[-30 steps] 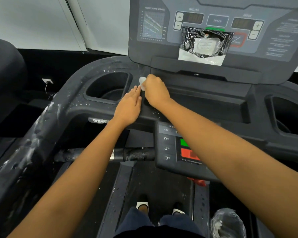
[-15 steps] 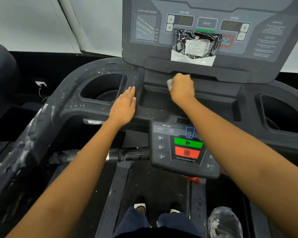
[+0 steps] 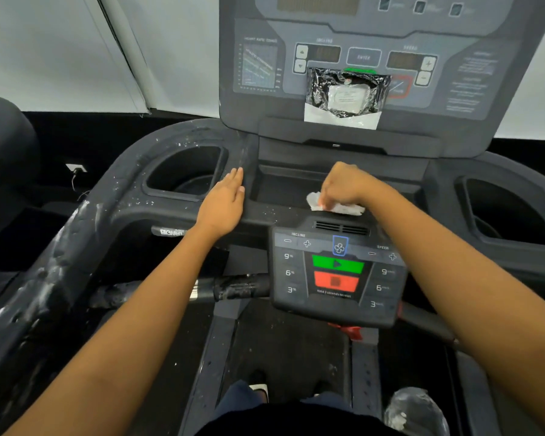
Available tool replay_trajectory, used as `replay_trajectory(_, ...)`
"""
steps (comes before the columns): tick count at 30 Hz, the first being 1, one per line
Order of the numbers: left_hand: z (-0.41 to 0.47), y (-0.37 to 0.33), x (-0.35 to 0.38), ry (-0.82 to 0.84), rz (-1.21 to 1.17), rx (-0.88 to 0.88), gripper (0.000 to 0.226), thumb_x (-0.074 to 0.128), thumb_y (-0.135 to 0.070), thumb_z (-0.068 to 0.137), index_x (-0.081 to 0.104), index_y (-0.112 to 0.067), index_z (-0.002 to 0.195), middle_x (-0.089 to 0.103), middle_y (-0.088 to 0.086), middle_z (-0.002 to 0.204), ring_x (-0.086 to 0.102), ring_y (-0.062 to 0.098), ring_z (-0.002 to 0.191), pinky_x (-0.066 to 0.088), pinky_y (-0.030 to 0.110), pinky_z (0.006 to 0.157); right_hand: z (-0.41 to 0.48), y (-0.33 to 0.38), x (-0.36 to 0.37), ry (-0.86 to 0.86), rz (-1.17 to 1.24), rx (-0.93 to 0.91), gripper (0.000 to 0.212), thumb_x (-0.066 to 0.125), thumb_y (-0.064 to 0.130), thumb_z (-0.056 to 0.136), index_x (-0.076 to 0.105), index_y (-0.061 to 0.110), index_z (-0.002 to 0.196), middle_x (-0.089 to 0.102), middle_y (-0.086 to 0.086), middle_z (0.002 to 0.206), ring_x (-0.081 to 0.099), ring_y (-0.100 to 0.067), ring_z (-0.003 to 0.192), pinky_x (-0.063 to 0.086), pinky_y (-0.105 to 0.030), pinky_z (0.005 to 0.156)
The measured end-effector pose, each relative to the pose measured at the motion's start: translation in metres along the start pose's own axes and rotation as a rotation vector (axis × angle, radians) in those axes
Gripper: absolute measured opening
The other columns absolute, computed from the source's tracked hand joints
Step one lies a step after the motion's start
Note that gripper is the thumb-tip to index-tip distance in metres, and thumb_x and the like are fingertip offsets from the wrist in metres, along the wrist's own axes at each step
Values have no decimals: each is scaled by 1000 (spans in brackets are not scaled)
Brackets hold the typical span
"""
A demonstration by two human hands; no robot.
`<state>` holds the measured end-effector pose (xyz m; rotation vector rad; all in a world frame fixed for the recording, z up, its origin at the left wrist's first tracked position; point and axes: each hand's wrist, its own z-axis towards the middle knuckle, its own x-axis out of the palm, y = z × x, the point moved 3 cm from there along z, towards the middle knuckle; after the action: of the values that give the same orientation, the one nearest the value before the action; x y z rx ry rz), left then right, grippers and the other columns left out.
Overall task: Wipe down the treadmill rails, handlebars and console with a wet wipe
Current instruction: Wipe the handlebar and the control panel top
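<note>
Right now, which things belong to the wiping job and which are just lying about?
Job: wipe, gripped by the right hand against the console; left hand flat on the console; speckled left rail; handlebar.

Lying about: foil packet propped on the display; plastic bag at lower right; wall socket.

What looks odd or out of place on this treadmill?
White flecks and smears cover the black left handrail and the rim of the left cup holder. A crinkled shiny plastic packet leans on the grey console, covering part of its buttons.
</note>
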<state>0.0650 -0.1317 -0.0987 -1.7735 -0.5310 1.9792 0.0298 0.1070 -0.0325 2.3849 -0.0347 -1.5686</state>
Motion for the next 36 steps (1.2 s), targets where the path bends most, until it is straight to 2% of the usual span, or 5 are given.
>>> replay_trajectory(4,1,1,3,-28,14,14,49,30,-22,104,24,-11,152,24,8,158,21,20,146,15,29,118,-12,-18,-7,-22,-64,244,16,73,12,73,59,5,76,65,-18,95,62,-31,80,44,-27,63)
replay_trajectory(9,0,1,4,-56,22,9,49,31,-22,104,25,-12,151,26,7,157,23,20,146,19,32,118,-4,70,32,-309,191,25,30,62,24,90,59,3,112,60,-22,121,58,-41,112,48,-38,86)
replay_trajectory(17,-1,-1,5,-92,31,19,48,32,-21,104,27,-10,151,29,9,156,25,21,145,22,34,118,-26,38,19,-378,146,77,22,55,9,83,66,2,101,61,-25,107,61,-44,99,41,-33,70)
replay_trajectory(23,-1,0,6,-84,15,18,48,31,-20,104,26,-9,150,27,9,157,23,20,145,20,31,117,-25,111,46,-218,171,-210,18,50,18,85,65,7,84,64,-18,92,61,-40,91,47,-34,69)
replay_trajectory(36,-1,4,5,-73,12,34,48,32,-20,104,26,-10,151,27,8,157,24,20,145,21,31,116,-19,108,37,-182,87,-168,20,57,19,79,70,10,90,66,-17,94,61,-38,95,47,-31,72)
